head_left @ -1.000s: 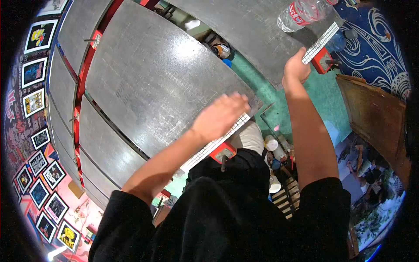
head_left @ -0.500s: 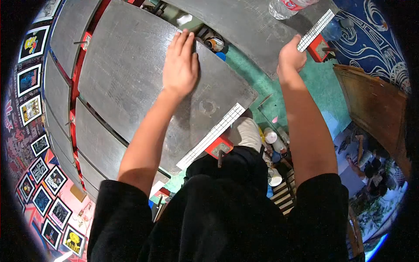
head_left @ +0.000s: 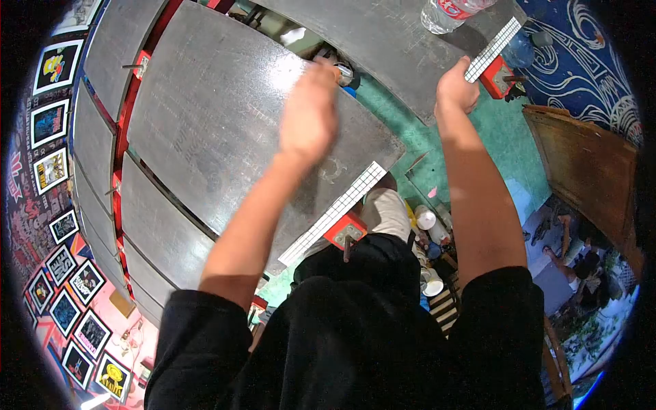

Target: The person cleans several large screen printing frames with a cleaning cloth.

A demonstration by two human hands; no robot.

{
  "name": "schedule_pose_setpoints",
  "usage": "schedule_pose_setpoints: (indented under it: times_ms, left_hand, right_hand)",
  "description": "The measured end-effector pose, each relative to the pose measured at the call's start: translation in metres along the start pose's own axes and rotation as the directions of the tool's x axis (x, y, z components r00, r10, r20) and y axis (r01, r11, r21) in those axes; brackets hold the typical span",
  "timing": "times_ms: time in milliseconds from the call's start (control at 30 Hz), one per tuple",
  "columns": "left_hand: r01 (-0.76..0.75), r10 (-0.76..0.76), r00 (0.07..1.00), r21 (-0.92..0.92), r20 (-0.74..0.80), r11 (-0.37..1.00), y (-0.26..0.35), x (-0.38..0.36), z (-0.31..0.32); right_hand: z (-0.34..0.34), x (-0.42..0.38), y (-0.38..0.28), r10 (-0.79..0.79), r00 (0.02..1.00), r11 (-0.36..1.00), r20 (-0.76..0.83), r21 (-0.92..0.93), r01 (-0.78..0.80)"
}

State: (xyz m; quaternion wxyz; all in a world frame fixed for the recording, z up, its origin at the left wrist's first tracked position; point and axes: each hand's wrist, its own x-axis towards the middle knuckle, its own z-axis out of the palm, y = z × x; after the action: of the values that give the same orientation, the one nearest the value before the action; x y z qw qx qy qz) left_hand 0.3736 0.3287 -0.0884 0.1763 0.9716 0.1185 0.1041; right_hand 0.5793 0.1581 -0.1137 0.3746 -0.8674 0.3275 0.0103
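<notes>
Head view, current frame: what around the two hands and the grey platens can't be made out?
- Left hand: motion-blurred over the grey platen; contact unclear.
- Right hand: seen from behind at the far platen edge; its grip on anything is hidden.
- Water bottle: cut off by the top edge.
- Printing on the platen: too faint to read.

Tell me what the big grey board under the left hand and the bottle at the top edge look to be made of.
Grey board: probably coated plywood or sheet metal; matte, scuffed dark-grey face with a dull glare patch. I cannot tell which. The left hand is over its far edge.
Bottle: clear plastic, see-through with a red and white label.
</notes>
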Motion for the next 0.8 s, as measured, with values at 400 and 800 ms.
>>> schedule_pose_setpoints:
  times_ms: [400,800]
  left_hand:
    - [0.151,-0.116,0.963,0.129,-0.242,0.980,-0.146,-0.008,-0.046]
    - [-0.008,0.013,0.985,-0.024,0.174,1.000,-0.041,-0.108,-0.046]
  right_hand:
    - [0.005,0.004,0.005,-0.046,0.999,0.999,-0.004,0.011,0.046]
    - [0.003,0.004,0.007,-0.063,0.998,0.996,0.020,-0.059,0.064]
